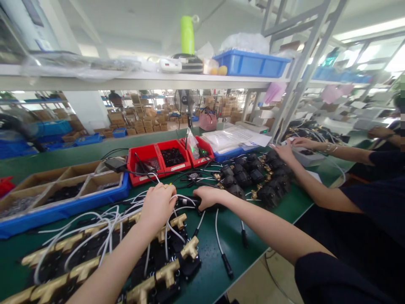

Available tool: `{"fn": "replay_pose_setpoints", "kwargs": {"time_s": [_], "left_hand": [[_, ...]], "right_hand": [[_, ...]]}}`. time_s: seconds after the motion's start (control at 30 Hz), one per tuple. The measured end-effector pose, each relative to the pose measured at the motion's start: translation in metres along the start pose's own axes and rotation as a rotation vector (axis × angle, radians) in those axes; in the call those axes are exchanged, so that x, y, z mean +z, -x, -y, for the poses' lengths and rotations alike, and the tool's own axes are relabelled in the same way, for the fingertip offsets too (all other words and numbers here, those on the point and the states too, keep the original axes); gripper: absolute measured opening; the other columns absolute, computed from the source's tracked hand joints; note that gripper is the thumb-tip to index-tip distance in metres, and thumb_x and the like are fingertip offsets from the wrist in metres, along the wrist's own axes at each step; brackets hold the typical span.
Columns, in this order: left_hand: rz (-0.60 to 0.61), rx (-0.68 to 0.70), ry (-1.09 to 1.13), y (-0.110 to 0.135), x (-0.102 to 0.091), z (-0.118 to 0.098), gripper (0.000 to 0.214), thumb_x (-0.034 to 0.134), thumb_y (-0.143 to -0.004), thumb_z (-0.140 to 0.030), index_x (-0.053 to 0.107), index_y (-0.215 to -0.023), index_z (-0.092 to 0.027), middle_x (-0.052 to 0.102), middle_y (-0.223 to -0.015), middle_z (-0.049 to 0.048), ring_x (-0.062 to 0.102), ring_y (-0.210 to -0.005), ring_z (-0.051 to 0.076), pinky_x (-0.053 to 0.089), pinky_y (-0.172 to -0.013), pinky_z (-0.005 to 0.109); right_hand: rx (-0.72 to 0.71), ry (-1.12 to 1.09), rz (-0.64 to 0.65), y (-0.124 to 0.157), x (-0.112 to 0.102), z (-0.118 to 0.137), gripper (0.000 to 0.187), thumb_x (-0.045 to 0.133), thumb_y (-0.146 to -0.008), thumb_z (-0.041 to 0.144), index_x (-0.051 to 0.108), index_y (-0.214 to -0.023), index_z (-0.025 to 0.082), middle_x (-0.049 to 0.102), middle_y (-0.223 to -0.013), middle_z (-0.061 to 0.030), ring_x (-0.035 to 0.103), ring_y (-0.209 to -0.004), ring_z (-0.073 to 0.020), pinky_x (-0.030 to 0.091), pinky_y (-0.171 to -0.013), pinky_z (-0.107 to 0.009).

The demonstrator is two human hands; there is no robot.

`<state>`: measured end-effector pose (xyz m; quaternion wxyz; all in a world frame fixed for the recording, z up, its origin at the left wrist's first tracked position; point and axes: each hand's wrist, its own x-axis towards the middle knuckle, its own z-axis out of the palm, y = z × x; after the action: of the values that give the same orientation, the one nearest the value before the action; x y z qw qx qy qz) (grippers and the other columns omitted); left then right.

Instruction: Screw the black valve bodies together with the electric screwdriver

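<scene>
My left hand (158, 203) is closed, with its fingers bent down around a white cable (154, 175); its fingertips are partly hidden. Just to its right, my right hand (209, 197) grips a black cylindrical part (186, 201), its thumb and fingers pinched together. White cable runs between the two hands. Below them lie rows of black units with brass T-shaped fittings (190, 248) and looping white cables. A white cable with a black plug end (226, 266) hangs toward the bench's front edge.
Red bins (173, 168) with small black parts stand behind my hands. A blue divided tray (123, 192) is at left. Black units (272, 192) with brass fittings lie at right, beside a co-worker's hands (286, 152). A shelf (142, 82) crosses above, holding a blue crate (253, 63).
</scene>
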<state>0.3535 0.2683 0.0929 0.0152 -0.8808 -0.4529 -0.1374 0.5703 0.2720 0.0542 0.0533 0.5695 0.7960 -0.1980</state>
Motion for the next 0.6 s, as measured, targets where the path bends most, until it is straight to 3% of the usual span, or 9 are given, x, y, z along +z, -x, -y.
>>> {"fn": "replay_pose_setpoints", "kwargs": {"time_s": [0.1, 0.27, 0.47, 0.53, 0.6], "left_hand": [[-0.050, 0.026, 0.101, 0.008, -0.009, -0.002, 0.023, 0.052, -0.095, -0.029, 0.064, -0.078, -0.020, 0.069, -0.083, 0.0077, 0.063, -0.087, 0.027, 0.043, -0.074, 0.035], [-0.106, 0.084, 0.337, 0.026, -0.025, 0.000, 0.029, 0.052, -0.094, -0.039, 0.064, -0.075, -0.021, 0.068, -0.079, 0.0020, 0.062, -0.080, 0.019, 0.046, -0.076, 0.030], [-0.050, 0.094, 0.463, 0.038, -0.039, 0.001, 0.035, 0.052, -0.092, -0.047, 0.069, -0.076, -0.022, 0.073, -0.083, -0.0010, 0.067, -0.080, 0.015, 0.051, -0.076, 0.026], [-0.034, 0.056, 0.436, 0.034, -0.037, 0.001, 0.034, 0.051, -0.093, -0.046, 0.070, -0.077, -0.022, 0.073, -0.083, -0.0006, 0.068, -0.078, 0.016, 0.052, -0.074, 0.026], [-0.066, -0.028, 0.351, 0.027, -0.033, 0.000, 0.031, 0.052, -0.093, -0.041, 0.071, -0.084, -0.019, 0.074, -0.089, 0.0060, 0.068, -0.086, 0.023, 0.054, -0.079, 0.034]], "right_hand": [[0.007, -0.081, -0.047, 0.009, -0.001, -0.008, 0.031, 0.065, -0.099, 0.038, 0.065, -0.115, 0.012, 0.065, -0.115, -0.0081, 0.065, -0.105, -0.0224, 0.058, -0.092, -0.040], [0.046, -0.324, -0.258, 0.031, -0.008, -0.022, 0.029, 0.066, -0.099, 0.035, 0.063, -0.116, 0.011, 0.064, -0.112, -0.0083, 0.065, -0.101, -0.0198, 0.059, -0.089, -0.039], [-0.050, -0.801, -0.379, 0.062, -0.038, -0.025, 0.024, 0.064, -0.100, 0.029, 0.059, -0.116, 0.011, 0.061, -0.089, -0.0016, 0.060, -0.071, -0.0105, 0.055, -0.064, -0.023], [-0.107, -0.949, -0.369, 0.079, -0.051, -0.020, 0.032, 0.073, -0.091, 0.026, 0.056, -0.115, 0.012, 0.060, -0.079, 0.0015, 0.058, -0.064, -0.0097, 0.052, -0.060, -0.021], [-0.166, -1.094, -0.358, 0.098, -0.061, -0.010, 0.047, 0.082, -0.079, 0.031, 0.054, -0.111, 0.014, 0.058, -0.072, 0.0035, 0.057, -0.060, -0.0103, 0.050, -0.057, -0.022]]}}
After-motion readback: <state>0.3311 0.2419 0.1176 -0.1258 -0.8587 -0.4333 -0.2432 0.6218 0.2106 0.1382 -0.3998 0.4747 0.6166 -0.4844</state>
